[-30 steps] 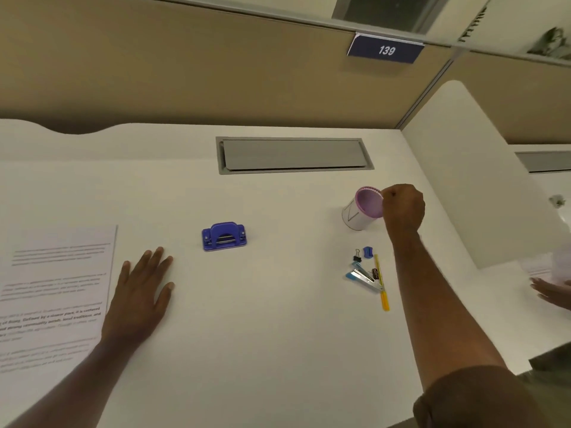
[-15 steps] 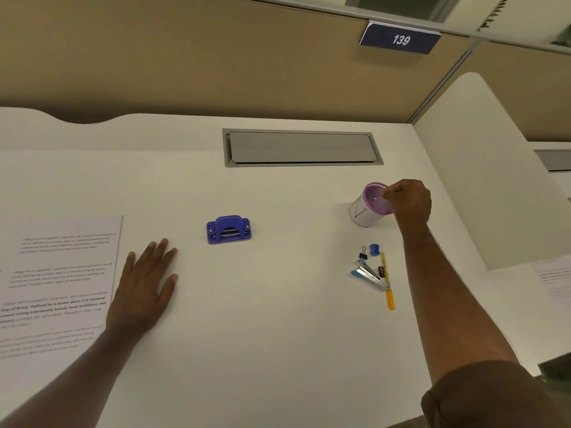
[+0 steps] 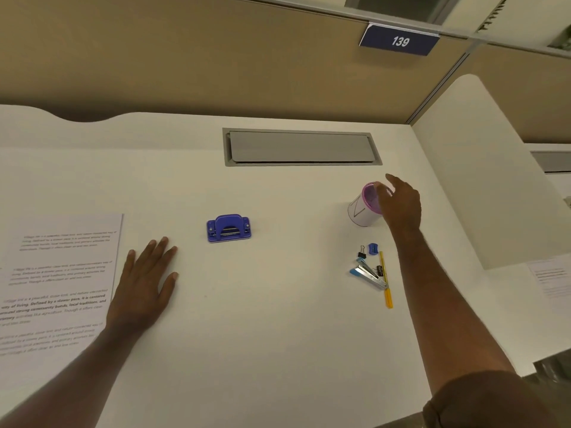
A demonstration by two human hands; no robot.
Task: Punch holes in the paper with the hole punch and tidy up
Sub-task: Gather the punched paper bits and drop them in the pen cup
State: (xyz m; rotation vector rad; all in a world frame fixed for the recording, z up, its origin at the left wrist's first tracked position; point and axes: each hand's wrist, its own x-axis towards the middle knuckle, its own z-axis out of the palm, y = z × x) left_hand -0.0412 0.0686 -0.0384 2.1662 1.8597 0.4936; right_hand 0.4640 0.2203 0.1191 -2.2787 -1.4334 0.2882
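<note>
A blue hole punch sits on the white desk, near the middle. A printed sheet of paper lies flat at the left edge. My left hand rests palm down on the desk, fingers spread, between the paper and the punch. My right hand hovers over a white cup with a purple rim at the right, fingers loosely extended and partly covering its mouth. I see nothing held in it.
A blue stapler, yellow pen, blue sharpener and black binder clips lie below the cup. A grey cable hatch is set into the desk's back. A white divider stands on the right.
My right hand, pinched shut at the cup's rim before, has opened its fingers over the cup. The left hand stays flat on the desk.
</note>
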